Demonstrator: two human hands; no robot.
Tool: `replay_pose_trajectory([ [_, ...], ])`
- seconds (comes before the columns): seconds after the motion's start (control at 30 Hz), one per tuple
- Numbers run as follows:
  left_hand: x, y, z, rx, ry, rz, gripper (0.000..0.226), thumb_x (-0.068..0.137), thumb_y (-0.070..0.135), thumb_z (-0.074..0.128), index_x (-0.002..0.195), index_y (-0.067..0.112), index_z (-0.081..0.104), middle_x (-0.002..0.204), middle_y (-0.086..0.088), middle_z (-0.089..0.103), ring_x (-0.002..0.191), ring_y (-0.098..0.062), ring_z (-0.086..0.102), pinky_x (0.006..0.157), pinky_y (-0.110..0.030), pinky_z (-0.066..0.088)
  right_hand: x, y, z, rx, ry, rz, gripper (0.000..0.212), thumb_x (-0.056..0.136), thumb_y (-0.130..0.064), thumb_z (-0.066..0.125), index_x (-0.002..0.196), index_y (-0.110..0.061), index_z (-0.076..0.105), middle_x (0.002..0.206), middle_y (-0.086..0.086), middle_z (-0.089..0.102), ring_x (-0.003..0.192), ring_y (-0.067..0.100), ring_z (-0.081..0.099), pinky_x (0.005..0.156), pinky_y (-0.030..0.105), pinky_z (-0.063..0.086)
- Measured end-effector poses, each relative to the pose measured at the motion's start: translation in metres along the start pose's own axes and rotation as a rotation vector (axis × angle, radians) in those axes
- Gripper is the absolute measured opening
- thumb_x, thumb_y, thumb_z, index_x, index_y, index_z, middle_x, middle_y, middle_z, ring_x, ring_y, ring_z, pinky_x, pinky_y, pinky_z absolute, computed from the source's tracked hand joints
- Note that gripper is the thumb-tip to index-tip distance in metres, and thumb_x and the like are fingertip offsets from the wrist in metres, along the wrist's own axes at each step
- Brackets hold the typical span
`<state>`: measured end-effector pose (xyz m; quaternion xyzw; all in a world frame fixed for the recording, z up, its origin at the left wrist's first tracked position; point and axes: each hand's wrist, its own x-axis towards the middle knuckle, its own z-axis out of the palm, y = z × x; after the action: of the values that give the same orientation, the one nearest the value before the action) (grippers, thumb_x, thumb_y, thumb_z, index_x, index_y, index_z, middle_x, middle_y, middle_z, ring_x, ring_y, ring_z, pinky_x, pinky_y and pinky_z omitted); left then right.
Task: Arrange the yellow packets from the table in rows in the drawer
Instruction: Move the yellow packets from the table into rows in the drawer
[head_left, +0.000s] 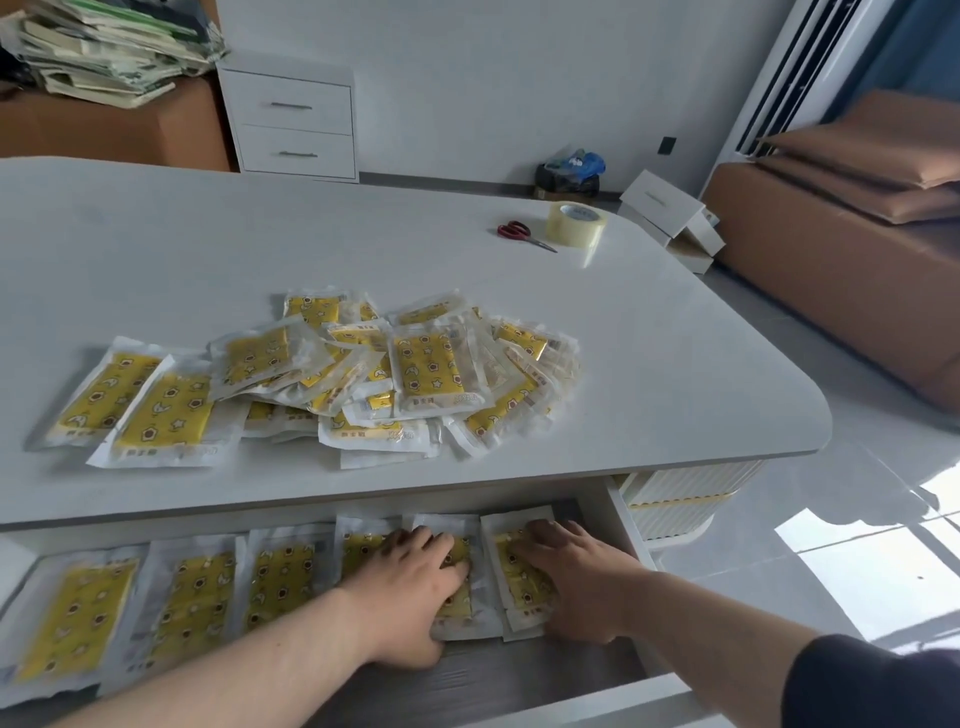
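Head view, left hand: your fingers are straight and spread, pressing flat on the second packet from the right in the drawer. Nothing is gripped.
Head view, right hand: flat as well, palm down, with the fingers pointing left across the end packet. It holds nothing.
Drawer: it stands open under the tabletop's near edge, low in the frame. One row of packets runs left to right, overlapping a little, with their long axes pointing away from you. The end packet lies just beside the right wall, so I'd call this row full.
Bare strip: grey drawer floor shows between you and the row, which looks like room for another row. The drawer's back is hidden under the tabletop.
Pile: the loose yellow packets are heaped mid-frame on the tabletop, lying every which way. Two flat packets lie at its left end.
Next reach: the pile is straight up-frame from both your hands, beyond the tabletop's edge. Your left hand is below its middle and your right is below its right end, so either can reach it. Whatever you lift will likely need turning to match the row's axis.
Upper right of the tabletop: scissors and a tape roll, well apart from the pile.
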<state>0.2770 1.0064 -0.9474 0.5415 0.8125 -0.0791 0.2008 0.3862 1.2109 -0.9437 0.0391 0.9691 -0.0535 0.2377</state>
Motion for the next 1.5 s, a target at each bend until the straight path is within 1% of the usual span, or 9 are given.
replay_pose_trajectory([
  [0.1,-0.001,0.0,0.0,-0.013,-0.018,-0.005,0.086,0.082,0.051,0.051,0.153,0.019,0.014,0.152,-0.005,0.012,0.142,-0.031,0.006,0.117,-0.05,0.007,0.002,-0.001,0.001,-0.009,-0.016,0.002,0.091,0.081,-0.042,0.066,0.154,-0.032,0.013,0.159,-0.003,0.012,0.145,0.027,0.017,0.119,0.036,0.025],
  [0.23,0.0,0.0,0.003,0.018,0.003,-0.005,0.085,0.085,0.044,0.052,0.153,0.017,0.01,0.154,-0.007,0.009,0.143,-0.032,0.004,0.118,-0.052,0.002,0.002,-0.002,0.001,-0.035,-0.023,0.012,0.091,0.08,-0.045,0.066,0.153,-0.035,0.013,0.158,-0.004,0.013,0.144,0.027,0.018,0.118,0.038,0.028],
  [0.4,0.005,0.001,0.005,0.01,0.028,-0.035,0.083,0.085,0.039,0.053,0.153,0.015,0.012,0.156,-0.008,0.008,0.145,-0.032,0.002,0.118,-0.051,0.0,0.005,-0.001,0.003,-0.016,0.051,0.032,0.076,0.083,-0.035,0.057,0.15,-0.036,0.02,0.156,-0.005,0.018,0.139,0.026,0.026,0.114,0.038,0.035],
  [0.53,0.005,-0.001,0.006,-0.029,0.033,-0.039,0.083,0.085,0.044,0.051,0.153,0.017,0.011,0.157,-0.006,0.008,0.145,-0.03,0.002,0.118,-0.049,0.001,0.007,0.0,0.004,-0.009,0.043,0.03,0.077,0.083,-0.035,0.059,0.15,-0.034,0.021,0.154,-0.005,0.02,0.139,0.027,0.026,0.114,0.037,0.034],
  [0.67,0.006,-0.005,0.009,-0.083,0.11,-0.059,0.071,0.092,0.051,0.04,0.152,0.018,0.019,0.156,-0.004,0.015,0.144,-0.027,0.009,0.119,-0.045,0.005,0.007,0.0,0.002,0.108,0.078,0.045,0.08,0.079,-0.049,0.065,0.149,-0.035,0.028,0.155,-0.006,0.023,0.141,0.024,0.025,0.119,0.034,0.024],
  [0.77,0.01,-0.009,0.011,-0.099,0.17,-0.073,0.063,0.093,0.046,0.044,0.148,0.019,0.03,0.153,-0.003,0.025,0.142,-0.024,0.016,0.119,-0.041,0.007,0.012,0.0,0.0,0.211,0.144,0.091,0.067,0.085,-0.043,0.062,0.147,-0.033,0.038,0.155,-0.007,0.03,0.143,0.02,0.026,0.118,0.028,0.016],
  [0.93,0.012,-0.012,0.011,-0.138,0.19,-0.085,0.061,0.09,0.049,0.052,0.142,0.02,0.042,0.146,0.0,0.035,0.136,-0.022,0.025,0.118,-0.04,0.011,0.014,0.001,0.002,0.252,0.106,0.157,0.059,0.089,-0.039,0.06,0.146,-0.034,0.041,0.153,-0.004,0.033,0.14,0.021,0.031,0.117,0.028,0.02],
  [1.17,0.011,-0.012,0.012,-0.139,0.201,-0.101,0.064,0.089,0.053,0.051,0.143,0.021,0.039,0.145,0.002,0.035,0.135,-0.021,0.026,0.117,-0.038,0.013,0.012,-0.001,0.0,0.246,0.082,0.195,0.058,0.089,-0.044,0.059,0.144,-0.035,0.043,0.15,-0.003,0.034,0.138,0.021,0.033,0.116,0.031,0.026],
  [1.5,0.011,-0.011,0.012,-0.143,0.224,-0.114,0.064,0.089,0.054,0.05,0.144,0.022,0.038,0.146,0.002,0.034,0.134,-0.021,0.026,0.116,-0.037,0.017,0.013,-0.002,0.0,0.268,0.097,0.202,0.059,0.087,-0.041,0.06,0.143,-0.033,0.044,0.145,-0.002,0.037,0.134,0.023,0.036,0.114,0.032,0.03],
])
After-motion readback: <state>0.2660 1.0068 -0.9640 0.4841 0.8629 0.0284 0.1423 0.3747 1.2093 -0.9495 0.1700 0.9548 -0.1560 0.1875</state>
